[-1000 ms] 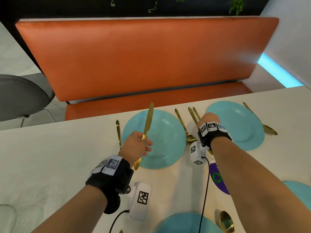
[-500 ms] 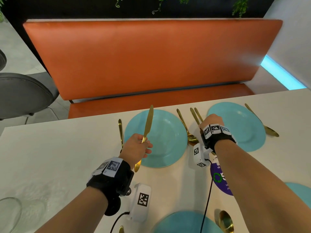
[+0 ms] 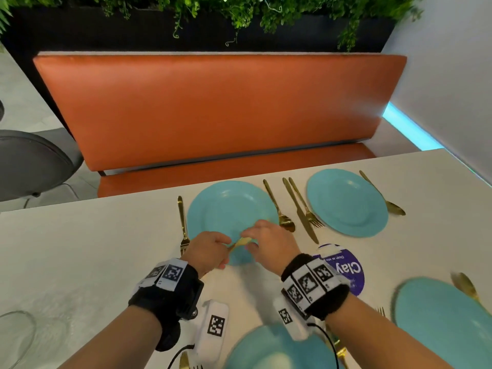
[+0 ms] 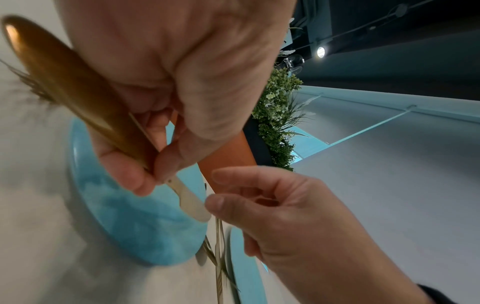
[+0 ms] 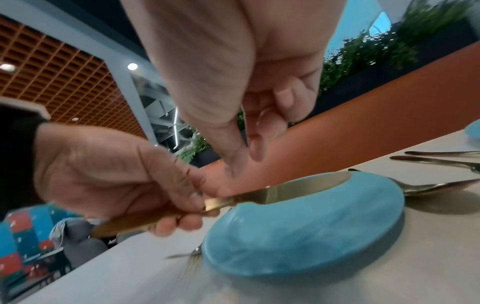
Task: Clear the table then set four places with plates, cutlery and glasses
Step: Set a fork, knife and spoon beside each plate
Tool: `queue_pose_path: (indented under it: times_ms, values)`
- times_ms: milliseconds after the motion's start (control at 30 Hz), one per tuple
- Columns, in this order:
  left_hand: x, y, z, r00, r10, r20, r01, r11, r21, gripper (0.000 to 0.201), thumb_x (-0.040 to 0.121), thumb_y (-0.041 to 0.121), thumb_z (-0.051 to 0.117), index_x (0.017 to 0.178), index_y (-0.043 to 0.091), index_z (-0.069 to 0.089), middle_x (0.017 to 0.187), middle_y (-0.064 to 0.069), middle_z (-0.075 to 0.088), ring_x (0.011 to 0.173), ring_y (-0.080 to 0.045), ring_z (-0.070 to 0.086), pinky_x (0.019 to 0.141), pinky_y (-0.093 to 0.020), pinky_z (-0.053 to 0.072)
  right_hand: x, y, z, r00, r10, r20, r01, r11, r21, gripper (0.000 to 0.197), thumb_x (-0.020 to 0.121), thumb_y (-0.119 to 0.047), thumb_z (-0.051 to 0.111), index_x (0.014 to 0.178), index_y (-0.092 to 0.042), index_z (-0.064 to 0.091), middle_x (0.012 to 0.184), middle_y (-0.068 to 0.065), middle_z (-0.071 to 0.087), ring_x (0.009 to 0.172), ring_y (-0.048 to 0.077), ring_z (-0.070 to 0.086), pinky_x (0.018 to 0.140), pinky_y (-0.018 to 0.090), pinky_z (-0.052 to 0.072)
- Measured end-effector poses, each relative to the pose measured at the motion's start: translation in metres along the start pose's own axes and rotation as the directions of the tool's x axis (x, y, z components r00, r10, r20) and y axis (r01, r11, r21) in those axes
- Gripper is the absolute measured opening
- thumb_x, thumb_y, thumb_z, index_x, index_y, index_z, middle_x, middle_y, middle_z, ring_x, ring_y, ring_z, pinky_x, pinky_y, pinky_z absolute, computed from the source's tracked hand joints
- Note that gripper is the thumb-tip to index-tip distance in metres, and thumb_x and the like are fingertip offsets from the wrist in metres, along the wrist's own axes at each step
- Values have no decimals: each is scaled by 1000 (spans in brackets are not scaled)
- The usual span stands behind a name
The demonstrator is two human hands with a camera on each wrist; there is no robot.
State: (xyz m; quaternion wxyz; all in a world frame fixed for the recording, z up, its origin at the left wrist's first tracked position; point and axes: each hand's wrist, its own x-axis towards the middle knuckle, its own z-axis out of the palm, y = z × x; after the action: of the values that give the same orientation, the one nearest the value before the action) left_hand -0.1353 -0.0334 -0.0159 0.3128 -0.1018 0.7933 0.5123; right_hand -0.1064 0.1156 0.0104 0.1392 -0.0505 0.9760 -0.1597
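Pinching the gold metal knife over the round blue plate, left hand; right hand's fingertips touch its blade, loosely curled.

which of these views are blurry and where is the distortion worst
Head view: mostly sharp, with motion smear on the near right plate and lines bowed toward the edges. Left wrist view: the gold knife handle and blue plate are soft, the left hand looms huge. Right wrist view: the plate bulges like a dome and the table is smeared.
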Motion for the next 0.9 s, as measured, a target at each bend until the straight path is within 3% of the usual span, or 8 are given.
queue_pose_path:
  times_ms: [67,167,300,400,500,633,800,900]
  values:
    - [-6,1,-1,1000,-14,13,14,999,40,34,80,-7,54,110,8,60,92,-15,64,71,-22,61,58,-22,53,-5,-9,8,999,-46,26,48,998,-52,35,95,-20,46,128,-23,58,125,5,53,112,26,56,86,34,46]
    - [-23,1,-8,999,15,41,-17,999,47,34,79,-2,61,111,10,57,82,-12,65,65,-17,60,52,-19,50,-19,-26,14,994,-106,38,111,981,-160,34,97,-15,43,127,-18,60,121,8,54,110,28,56,78,33,43]
    - [-43,-3,-20,994,62,90,-66,997,45,37,79,2,65,114,10,55,80,-12,65,64,-18,61,50,-19,48,-36,-47,21,988,-145,-61,133,977,-167,26,90,-9,52,107,-10,71,104,12,64,96,31,63,66,32,42]
    - [-59,-8,-35,988,94,126,-108,988,107,38,79,2,65,114,12,54,83,-11,65,63,-16,59,51,-18,49,-45,-67,25,995,-83,-63,70,980,-187,25,92,-11,51,108,-11,71,107,11,65,99,30,63,72,33,46]
    - [-68,-14,-54,981,115,156,-147,967,208,45,76,3,66,118,12,55,93,-10,68,73,-17,61,66,-25,53,-50,-92,23,998,-10,-56,-1,982,-188,26,95,-19,48,112,-17,68,114,6,62,105,28,60,73,30,41]
    - [-74,-21,-88,973,227,-35,-195,897,397,49,80,23,68,126,16,53,125,-5,60,115,-21,56,85,-23,41,-44,-121,26,987,154,-43,-156,986,-65,23,91,-22,55,106,-18,72,111,4,67,106,25,58,84,32,48]
    - [-74,-28,-140,921,258,-293,-174,943,285,43,87,24,61,126,8,50,126,-14,58,117,-29,54,98,-32,43,-5,-148,51,941,336,31,-337,941,15,31,89,-27,60,111,-7,67,116,8,64,109,25,59,90,32,51]
    - [-71,-34,-163,920,227,-319,-151,957,247,41,88,23,60,125,8,51,122,-14,60,114,-30,56,95,-33,44,25,-168,70,919,380,109,-382,924,1,39,90,-33,58,115,-4,61,121,9,62,111,25,60,78,27,44]
